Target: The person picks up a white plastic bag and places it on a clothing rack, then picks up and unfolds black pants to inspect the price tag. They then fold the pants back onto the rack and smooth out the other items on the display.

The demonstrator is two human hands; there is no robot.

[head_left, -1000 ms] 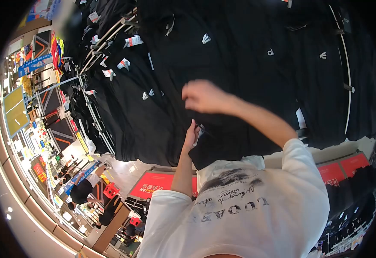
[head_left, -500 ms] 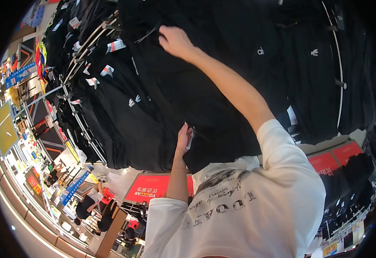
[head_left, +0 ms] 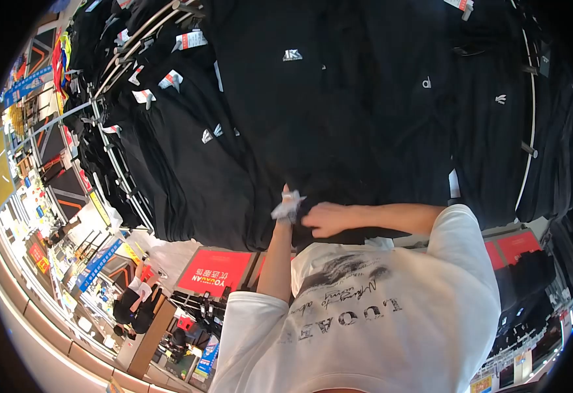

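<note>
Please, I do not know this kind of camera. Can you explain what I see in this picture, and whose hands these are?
The picture comes from a camera worn on a person's head, looking forward and down, so the white shirt at the bottom is their own. There is no machine and no table: black garments hang on rails in a shop. The left hand holds a white tag at a garment's lower edge. The right hand is close beside it, against the dark cloth; its grip is unclear.

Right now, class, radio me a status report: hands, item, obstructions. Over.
Left hand pinching white tag. Right hand beside it, on black garment. Other black garments crowd close.
</note>
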